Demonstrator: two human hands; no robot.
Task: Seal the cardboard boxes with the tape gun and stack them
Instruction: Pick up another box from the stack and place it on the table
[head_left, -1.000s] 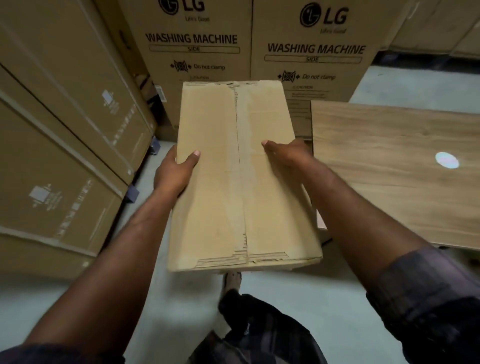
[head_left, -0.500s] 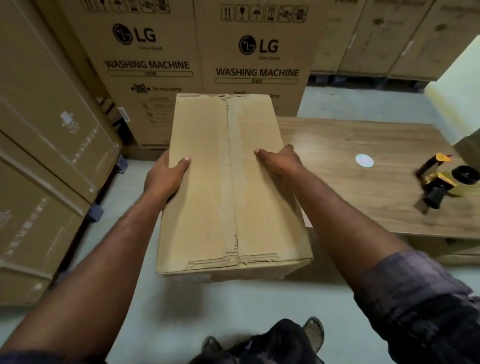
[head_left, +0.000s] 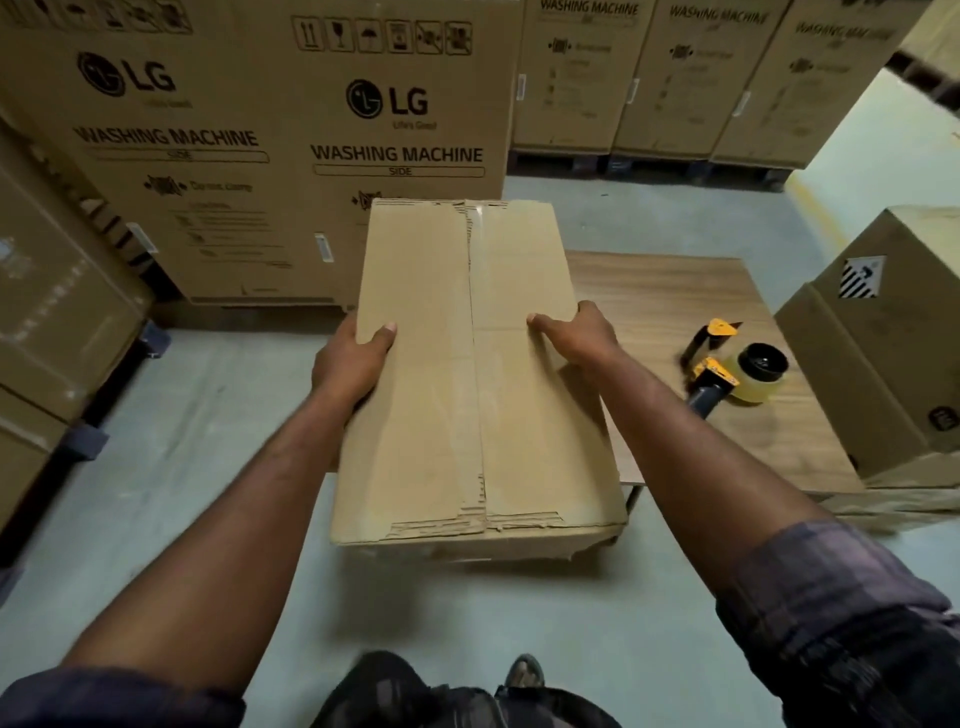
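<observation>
Head view, looking down past two bare forearms with rolled dark checked sleeves; the person carries a long plain cardboard box (head_left: 467, 374) in the air, above the grey floor and overlapping the left edge of a low wooden table (head_left: 670, 296); the left hand (head_left: 350, 364) grips its left long side and the right hand (head_left: 576, 335) its right long side, each with the thumb on top and the fingers curled under the edge, out of sight.

A glossy strip seems to run down the centre seam, so this box looks sealed, though the near end is scuffed and torn; what probably remains is setting it onto a stack; no stack can be made out.

The tape gun (head_left: 727, 364), yellow and black with a roll of clear tape, lies on the table, well apart from both hands; a brown carton (head_left: 883, 364) with a black-and-white hatched diamond label stands at the right.

Behind, tall cartons (head_left: 260, 223) read "LG", "WASHING MACHINE" and "SIDE", with a row of handling pictograms above; the smaller print is too blurred to read.
</observation>
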